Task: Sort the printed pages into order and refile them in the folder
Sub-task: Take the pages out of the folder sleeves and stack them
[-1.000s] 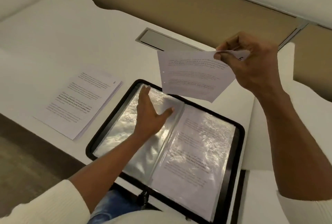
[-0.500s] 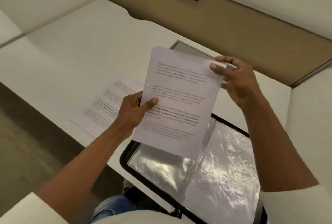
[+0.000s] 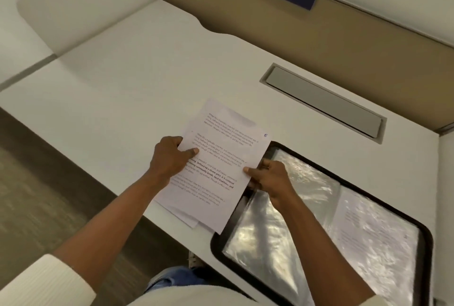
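Page [image 3: 221,158] judged light, limp, crease-prone: left hand [image 3: 169,158] and right hand [image 3: 270,178] each pinch an opposite side edge, thumbs on top, over stack [image 3: 181,217].

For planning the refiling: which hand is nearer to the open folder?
Right. The right hand is over a corner of the folder; the left hand grips the other edge of the page, above the desk.
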Demonstrator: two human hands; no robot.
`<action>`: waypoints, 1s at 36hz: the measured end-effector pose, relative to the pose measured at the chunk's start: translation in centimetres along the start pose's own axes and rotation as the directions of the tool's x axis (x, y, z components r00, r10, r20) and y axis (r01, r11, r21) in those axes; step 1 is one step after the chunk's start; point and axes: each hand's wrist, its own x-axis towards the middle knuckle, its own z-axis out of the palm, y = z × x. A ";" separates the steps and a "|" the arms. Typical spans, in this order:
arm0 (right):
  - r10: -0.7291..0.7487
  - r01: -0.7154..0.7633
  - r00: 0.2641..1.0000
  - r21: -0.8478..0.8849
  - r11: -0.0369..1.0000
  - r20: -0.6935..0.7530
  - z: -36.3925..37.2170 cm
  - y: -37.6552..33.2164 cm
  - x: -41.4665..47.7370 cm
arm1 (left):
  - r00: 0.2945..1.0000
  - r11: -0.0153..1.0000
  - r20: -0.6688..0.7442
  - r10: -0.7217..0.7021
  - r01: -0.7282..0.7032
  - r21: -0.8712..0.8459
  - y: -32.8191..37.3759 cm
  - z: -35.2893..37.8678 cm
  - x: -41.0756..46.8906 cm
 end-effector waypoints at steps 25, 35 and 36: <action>-0.167 0.019 0.936 -0.429 0.903 -0.311 8.0 6.0 4.5 | 0.965 0.648 -0.149 0.216 -0.028 0.761 -3.4 -0.2 6.7; -0.179 0.043 0.938 -0.411 0.910 -0.298 8.1 5.0 3.7 | 0.968 0.536 -0.127 0.216 -0.009 0.844 -2.7 0.1 6.6; -0.185 0.040 0.935 -0.426 0.904 -0.303 8.0 4.8 3.4 | 0.970 0.527 -0.123 0.212 -0.008 0.850 -2.5 0.1 6.4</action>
